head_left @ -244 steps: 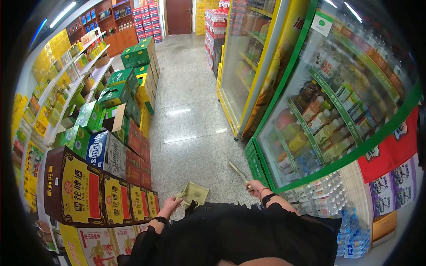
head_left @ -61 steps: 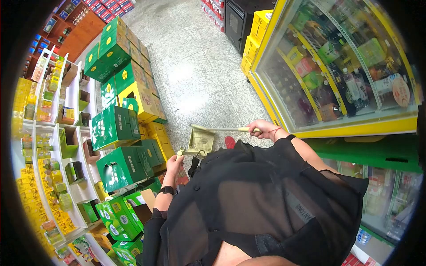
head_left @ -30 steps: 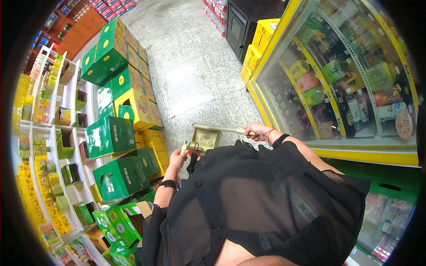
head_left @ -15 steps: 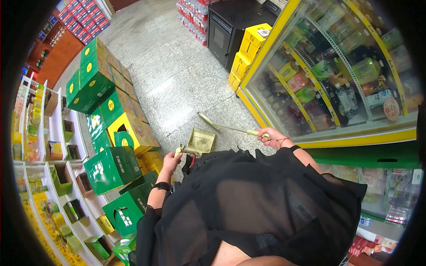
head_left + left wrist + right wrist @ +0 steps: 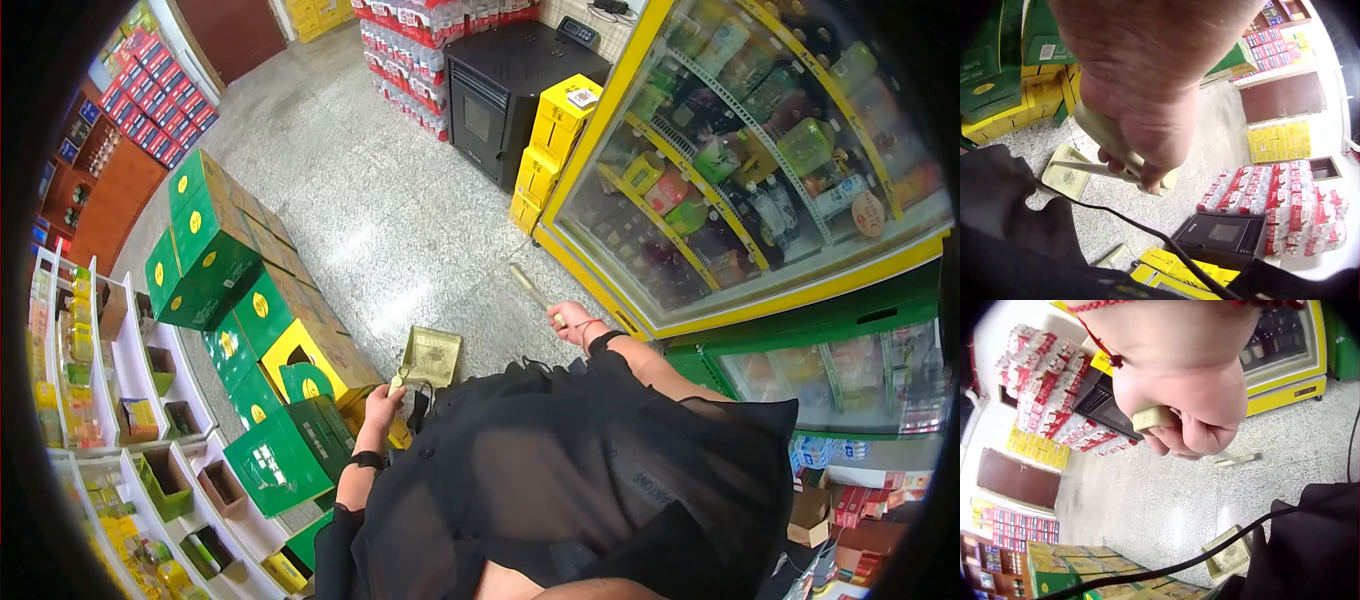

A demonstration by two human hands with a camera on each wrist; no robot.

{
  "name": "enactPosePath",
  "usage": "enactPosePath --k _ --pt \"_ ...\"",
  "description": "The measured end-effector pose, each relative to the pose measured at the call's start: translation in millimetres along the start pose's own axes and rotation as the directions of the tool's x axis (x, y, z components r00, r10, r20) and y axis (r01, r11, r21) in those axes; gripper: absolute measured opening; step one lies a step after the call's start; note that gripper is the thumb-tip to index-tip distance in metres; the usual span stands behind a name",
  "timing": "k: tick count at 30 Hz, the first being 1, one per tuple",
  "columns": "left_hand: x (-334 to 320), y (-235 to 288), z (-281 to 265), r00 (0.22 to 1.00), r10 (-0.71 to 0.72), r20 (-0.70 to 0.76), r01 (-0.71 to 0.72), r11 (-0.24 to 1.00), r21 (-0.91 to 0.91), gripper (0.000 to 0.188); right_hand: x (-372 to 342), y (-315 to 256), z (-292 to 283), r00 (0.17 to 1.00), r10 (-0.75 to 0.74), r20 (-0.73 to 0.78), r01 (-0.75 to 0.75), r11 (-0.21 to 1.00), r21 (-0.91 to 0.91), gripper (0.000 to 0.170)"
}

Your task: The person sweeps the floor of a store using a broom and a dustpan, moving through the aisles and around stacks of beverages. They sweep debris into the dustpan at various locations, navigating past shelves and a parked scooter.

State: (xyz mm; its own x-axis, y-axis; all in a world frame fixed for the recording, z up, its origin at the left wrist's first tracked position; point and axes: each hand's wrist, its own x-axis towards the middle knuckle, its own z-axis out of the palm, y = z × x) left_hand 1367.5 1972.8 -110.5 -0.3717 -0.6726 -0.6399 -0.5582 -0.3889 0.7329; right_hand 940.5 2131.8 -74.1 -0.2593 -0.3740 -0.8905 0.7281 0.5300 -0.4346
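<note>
My left hand grips the handle of a pale yellow-green long-handled dustpan. The pan sits low over the speckled floor, its tray facing up; in the left wrist view its long handle runs down from my curled fingers. With curled fingers my right hand holds a broom by the end of its pale handle. Ahead and to the right of the dustpan, the narrow broom head lies close over the floor, apart from the pan. The broom's shaft is mostly hidden behind the hand in the right wrist view.
Green and yellow cartons are stacked along the left, before white shelves. A yellow-framed drinks fridge stands at right. Further on are yellow boxes, a black stove and packs of bottles. A cord crosses the wrist views.
The broom head has moved off the dustpan, forward and right. The head view has swung right, showing more of the stove and bottle packs. Both hands keep their holds.
</note>
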Motion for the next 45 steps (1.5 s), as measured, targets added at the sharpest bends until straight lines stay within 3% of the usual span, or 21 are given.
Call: enactPosePath --k 2,5,7,8,9,13,15,17,19,21,24,25,29,32,35,38,39,43,45 --pt "7.8 -8.4 -10.4 0.999 0.018 -0.038 -0.021 0.998 -0.066 0.027 -4.0 -3.8 20.0 0.999 0.028 0.022 -0.027 0.999 -0.043 0.007" --pt "12.1 -9.1 -23.4 0.997 -0.002 -0.076 -0.001 1.000 -0.029 0.026 -3.4 -8.9 43.5 0.991 0.061 0.120 0.006 0.871 -0.492 0.008" --pt "12.3 -4.0 -25.5 0.993 -0.028 -0.118 0.022 0.999 -0.049 0.025 -10.1 -16.8 69.6 0.989 0.100 0.112 -0.013 0.805 -0.594 0.008" --pt "13.5 -0.4 -25.5 0.991 -0.015 -0.134 0.006 0.998 -0.067 0.025 -10.8 -22.0 81.6 0.974 0.135 0.184 0.012 0.775 -0.632 0.008" --pt "16.1 3.0 -26.0 0.986 -0.021 -0.167 0.016 0.999 -0.031 0.023 -22.5 -31.1 99.4 0.932 0.232 0.279 -0.002 0.772 -0.636 0.007" --pt "24.3 22.5 -31.6 0.982 0.000 -0.187 -0.002 1.000 -0.008 0.020 10.8 -37.8 138.3 0.878 0.279 0.390 0.041 0.767 -0.640 0.009" --pt "33.3 22.6 -36.5 0.964 -0.083 -0.252 0.015 0.966 -0.259 0.020 17.3 -60.2 148.3 0.861 0.299 0.412 0.055 0.750 -0.660 0.009" --pt "44.3 17.2 -39.9 0.967 -0.068 -0.245 -0.003 0.959 -0.282 0.020 32.5 -95.4 153.3 0.833 0.370 0.411 -0.023 0.766 -0.642 0.010" --pt "47.7 46.1 -40.2 0.968 -0.074 -0.241 0.000 0.956 -0.294 0.020 34.9 -133.6 155.2 0.835 0.348 0.426 0.010 0.765 -0.644 0.010" --pt "35.2 84.8 -30.0 0.932 -0.107 -0.347 0.042 0.981 -0.190 0.019 44.5 -171.6 154.7 0.832 0.343 0.436 0.034 0.753 -0.657 0.010" --pt "57.1 87.3 -28.5 0.924 -0.103 -0.368 0.073 0.993 -0.096 0.018 61.7 -223.5 151.5 0.838 0.280 0.469 0.128 0.733 -0.668 0.011" --pt "62.2 91.8 -23.8 0.929 -0.137 -0.345 0.054 0.969 -0.241 0.017 66.5 -238.3 153.7 0.837 0.286 0.467 0.132 0.723 -0.679 0.011" --pt "98.7 74.6 -14.0 0.927 -0.155 -0.340 0.014 0.924 -0.382 0.017 90.5 -283.1 157.0 0.879 0.161 0.449 0.235 0.674 -0.701 0.012" --pt "80.5 141.3 -0.6 0.928 -0.123 -0.351 0.034 0.967 -0.251 0.017 138.1 -290.9 158.7 0.902 0.113 0.417 0.231 0.690 -0.686 0.010" --pt "93.3 148.7 7.4 0.924 -0.128 -0.361 0.012 0.952 -0.307 0.017 158.9 -296.6 163.8 0.958 0.077 0.275 0.105 0.802 -0.588 0.008" --pt "97.4 170.4 8.0 0.934 -0.131 -0.332 0.046 0.966 -0.253 0.016 180.6 -290.5 158.7 0.977 0.027 0.212 0.110 0.788 -0.606 0.010" --pt "99.5 178.3 7.5 0.932 -0.129 -0.340 0.044 0.968 -0.248 0.016 181.2 -286.5 157.5 0.989 -0.084 0.125 0.146 0.743 -0.653 0.011" --pt "114.7 183.8 4.0 0.945 -0.144 -0.293 0.066 0.963 -0.260 0.014 214.0 -279.3 114.7 0.991 -0.017 0.132 0.099 0.762 -0.640 0.013" --pt "122.6 190.3 6.4 0.950 -0.145 -0.277 0.073 0.965 -0.253 0.014 279.0 -270.0 81.0 0.941 -0.042 0.335 0.283 0.640 -0.714 0.016"
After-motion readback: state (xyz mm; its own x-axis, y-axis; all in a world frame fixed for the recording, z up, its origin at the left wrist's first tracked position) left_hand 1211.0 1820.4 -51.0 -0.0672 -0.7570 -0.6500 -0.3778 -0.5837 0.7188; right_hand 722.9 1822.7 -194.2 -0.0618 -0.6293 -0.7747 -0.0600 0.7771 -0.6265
